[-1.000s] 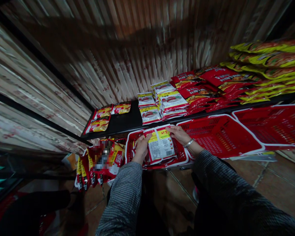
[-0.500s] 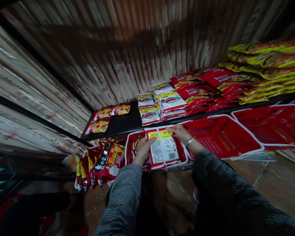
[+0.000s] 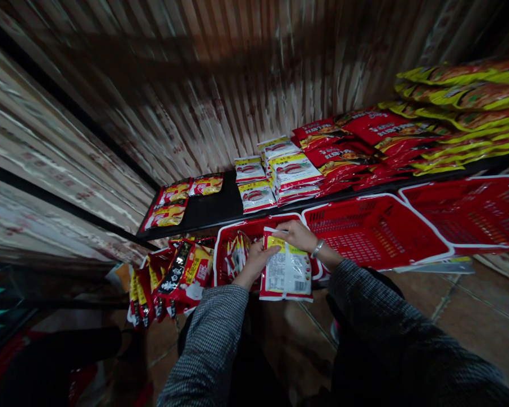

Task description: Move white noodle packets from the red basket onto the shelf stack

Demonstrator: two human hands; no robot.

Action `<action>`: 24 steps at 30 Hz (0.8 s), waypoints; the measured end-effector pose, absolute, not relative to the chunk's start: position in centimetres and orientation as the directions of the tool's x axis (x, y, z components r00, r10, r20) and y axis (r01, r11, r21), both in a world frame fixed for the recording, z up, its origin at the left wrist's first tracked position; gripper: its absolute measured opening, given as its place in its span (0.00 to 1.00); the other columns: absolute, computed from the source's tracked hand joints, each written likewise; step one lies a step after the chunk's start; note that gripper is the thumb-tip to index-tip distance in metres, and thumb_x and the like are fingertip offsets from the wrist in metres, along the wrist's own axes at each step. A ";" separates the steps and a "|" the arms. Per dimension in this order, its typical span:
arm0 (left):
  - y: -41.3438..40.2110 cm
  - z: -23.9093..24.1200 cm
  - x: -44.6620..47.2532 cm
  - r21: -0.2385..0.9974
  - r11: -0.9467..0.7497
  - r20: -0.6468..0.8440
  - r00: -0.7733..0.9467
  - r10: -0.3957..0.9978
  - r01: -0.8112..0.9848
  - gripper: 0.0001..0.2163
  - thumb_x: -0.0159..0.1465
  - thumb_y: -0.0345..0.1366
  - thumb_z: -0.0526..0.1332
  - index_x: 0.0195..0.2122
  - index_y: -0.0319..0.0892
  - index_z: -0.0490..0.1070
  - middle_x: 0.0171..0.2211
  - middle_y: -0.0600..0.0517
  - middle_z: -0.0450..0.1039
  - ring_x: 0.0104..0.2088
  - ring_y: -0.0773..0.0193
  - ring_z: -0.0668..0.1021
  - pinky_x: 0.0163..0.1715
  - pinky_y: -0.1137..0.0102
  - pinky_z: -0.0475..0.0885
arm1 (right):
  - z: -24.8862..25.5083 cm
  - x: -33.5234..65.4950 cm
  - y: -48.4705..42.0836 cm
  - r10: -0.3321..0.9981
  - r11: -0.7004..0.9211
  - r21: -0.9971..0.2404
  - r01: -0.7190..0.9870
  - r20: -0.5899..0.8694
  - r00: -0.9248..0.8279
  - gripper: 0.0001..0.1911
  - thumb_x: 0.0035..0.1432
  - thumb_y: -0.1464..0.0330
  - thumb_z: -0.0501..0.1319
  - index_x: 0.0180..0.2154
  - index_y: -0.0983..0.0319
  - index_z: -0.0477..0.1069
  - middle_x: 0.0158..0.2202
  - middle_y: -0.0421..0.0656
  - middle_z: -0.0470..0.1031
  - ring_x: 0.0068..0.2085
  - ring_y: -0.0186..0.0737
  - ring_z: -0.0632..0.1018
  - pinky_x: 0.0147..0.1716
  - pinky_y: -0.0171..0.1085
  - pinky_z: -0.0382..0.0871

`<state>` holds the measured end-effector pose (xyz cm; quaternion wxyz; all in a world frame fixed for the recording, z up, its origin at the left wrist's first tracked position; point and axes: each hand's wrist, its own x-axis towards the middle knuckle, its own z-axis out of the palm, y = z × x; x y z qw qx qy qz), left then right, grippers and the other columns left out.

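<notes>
Both my hands grip a stack of white food packets (image 3: 287, 272) with yellow tops and barcodes, held upright over the near rim of a red basket (image 3: 254, 228). My left hand (image 3: 257, 262) pinches the stack's left edge. My right hand (image 3: 296, 234), with a bracelet at the wrist, closes over its top. More packets (image 3: 236, 256) of the same kind stand inside the basket.
A black shelf (image 3: 212, 206) carries white packet stacks (image 3: 294, 172), red bags (image 3: 348, 152) and yellow-green bags (image 3: 462, 102). Two more red baskets (image 3: 377, 232) sit to the right. Red-yellow bags (image 3: 182, 277) hang at the left. Tiled floor lies below.
The stack has been lifted out of the basket and drawn toward me, past its front rim. Both hands moved with it; my left hand shifted right along its edge.
</notes>
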<state>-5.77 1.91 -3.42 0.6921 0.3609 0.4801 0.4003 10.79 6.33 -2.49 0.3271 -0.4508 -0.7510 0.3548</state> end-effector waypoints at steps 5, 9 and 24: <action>1.3 -3.7 -5.6 0.885 0.439 -0.402 0.223 0.888 -0.155 0.23 0.39 0.39 0.75 0.36 0.36 0.77 0.30 0.45 0.80 0.29 0.56 0.80 0.33 0.65 0.73 | -2.6 10.5 6.5 0.926 0.363 -0.751 0.551 0.223 -0.306 0.20 0.61 0.55 0.54 0.25 0.60 0.73 0.22 0.40 0.72 0.25 0.36 0.69 0.27 0.34 0.55; 1.1 -3.6 -5.9 0.890 0.434 -0.391 0.259 0.883 -0.137 0.22 0.39 0.38 0.75 0.36 0.36 0.77 0.33 0.44 0.80 0.32 0.55 0.80 0.37 0.62 0.73 | -2.3 10.5 6.3 0.928 0.358 -0.739 0.570 0.218 -0.301 0.20 0.60 0.54 0.55 0.24 0.59 0.72 0.21 0.40 0.71 0.24 0.35 0.68 0.27 0.35 0.54; 0.2 -3.5 -5.9 0.875 0.463 -0.413 0.281 0.867 -0.142 0.24 0.37 0.39 0.76 0.36 0.37 0.78 0.34 0.43 0.80 0.33 0.54 0.81 0.37 0.62 0.74 | -2.9 10.6 6.9 0.944 0.299 -0.852 0.430 0.198 -0.264 0.17 0.54 0.55 0.61 0.26 0.60 0.77 0.22 0.40 0.75 0.25 0.35 0.71 0.25 0.33 0.58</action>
